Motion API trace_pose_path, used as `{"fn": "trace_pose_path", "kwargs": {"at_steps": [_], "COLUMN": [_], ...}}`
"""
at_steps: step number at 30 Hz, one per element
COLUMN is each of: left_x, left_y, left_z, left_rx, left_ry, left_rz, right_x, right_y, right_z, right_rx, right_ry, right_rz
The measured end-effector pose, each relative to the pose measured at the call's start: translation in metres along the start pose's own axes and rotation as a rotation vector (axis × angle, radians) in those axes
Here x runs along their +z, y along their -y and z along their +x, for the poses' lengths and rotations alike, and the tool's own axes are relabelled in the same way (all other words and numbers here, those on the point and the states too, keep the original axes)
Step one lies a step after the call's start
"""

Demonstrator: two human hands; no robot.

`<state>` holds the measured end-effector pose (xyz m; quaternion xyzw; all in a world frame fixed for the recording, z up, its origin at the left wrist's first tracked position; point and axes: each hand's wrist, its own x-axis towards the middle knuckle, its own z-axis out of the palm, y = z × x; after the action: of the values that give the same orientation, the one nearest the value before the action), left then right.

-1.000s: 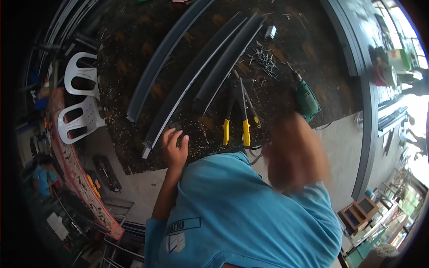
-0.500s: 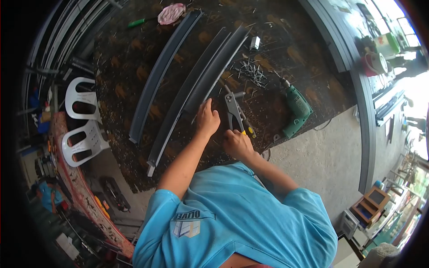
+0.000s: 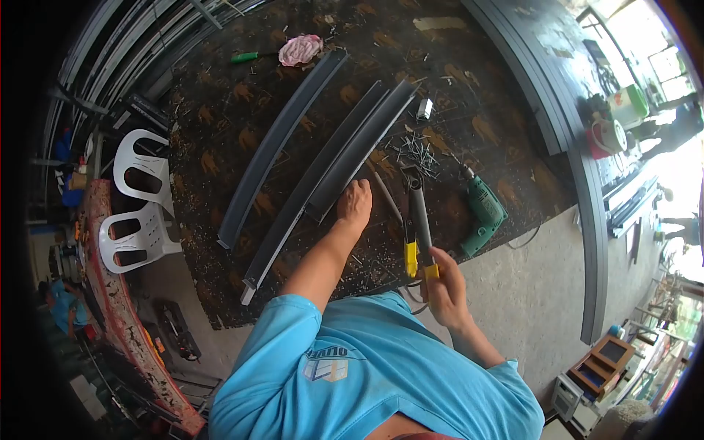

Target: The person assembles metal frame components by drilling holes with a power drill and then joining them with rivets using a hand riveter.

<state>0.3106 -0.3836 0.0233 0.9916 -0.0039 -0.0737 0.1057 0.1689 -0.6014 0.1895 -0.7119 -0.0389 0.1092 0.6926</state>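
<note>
My right hand [image 3: 447,290] grips a yellow-ended handle of a hand riveter [image 3: 418,213], whose two handles are spread apart and whose head points away from me. Beside a pair of dark grey metal profiles [image 3: 330,150], my left hand [image 3: 356,204] has its fingers curled at the near profile's edge; what they hold, if anything, is hidden. A thin rod [image 3: 387,196] lies between the hands. Past the riveter's head are scattered rivets [image 3: 416,155] and a small silvery metal piece [image 3: 424,109]. A green power drill [image 3: 485,214] lies to the right.
Another grey profile [image 3: 282,147] lies on the dark, stained table [image 3: 213,242]. At its far side are a pink cloth [image 3: 301,50] and a green-handled tool [image 3: 246,57]. White plastic chairs [image 3: 139,238] stand left; long metal bars [image 3: 595,242] run along the right.
My right hand has moved right and towards me, swinging the riveter's handles apart. My left hand has shifted slightly right, its fingers now curled. The view has shifted a little.
</note>
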Motion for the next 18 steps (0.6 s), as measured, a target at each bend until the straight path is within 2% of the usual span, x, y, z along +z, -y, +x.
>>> {"fn": "trace_pose_path", "kwargs": {"at_steps": [1,5,7,8,9,11,12,13,15,17,18], "left_x": [0.0,0.005,0.005,0.001,-0.004,-0.058,-0.042,-0.05,-0.065,-0.073,-0.071], "left_y": [0.003,0.031,0.054,0.062,0.072,0.077,0.096,0.101,0.11,0.114,0.118], "left_z": [-0.003,-0.034,-0.053,-0.063,-0.072,-0.097,-0.106,-0.119,-0.142,-0.161,-0.169], "left_rx": [0.003,0.019,0.015,0.056,0.053,-0.409,-0.428,-0.435,-0.435,-0.447,-0.457], "left_ry": [0.022,0.0,-0.064,-0.19,-0.197,0.265,0.244,0.227,0.13,0.025,-0.097], "left_rz": [0.018,-0.101,-0.65,-0.721,-0.72,-1.15,-1.374,-1.381,-1.98,-2.002,-1.935], "right_x": [-0.003,-0.001,0.007,0.012,0.017,0.029,0.036,0.045,0.065,0.087,0.098], "right_y": [0.003,0.012,0.022,0.024,0.025,0.025,0.025,0.028,0.033,0.038,0.041], "right_z": [0.0,-0.003,-0.009,-0.013,-0.015,-0.02,-0.022,-0.024,-0.028,-0.034,-0.037], "right_rx": [0.153,0.186,0.201,0.231,0.259,0.247,0.24,0.237,0.226,0.237,0.249], "right_ry": [-0.003,0.047,0.052,0.062,0.072,0.121,0.165,0.182,0.252,0.296,0.322], "right_rz": [0.153,0.029,0.034,0.082,0.128,0.152,0.178,0.172,0.124,0.11,0.102]}}
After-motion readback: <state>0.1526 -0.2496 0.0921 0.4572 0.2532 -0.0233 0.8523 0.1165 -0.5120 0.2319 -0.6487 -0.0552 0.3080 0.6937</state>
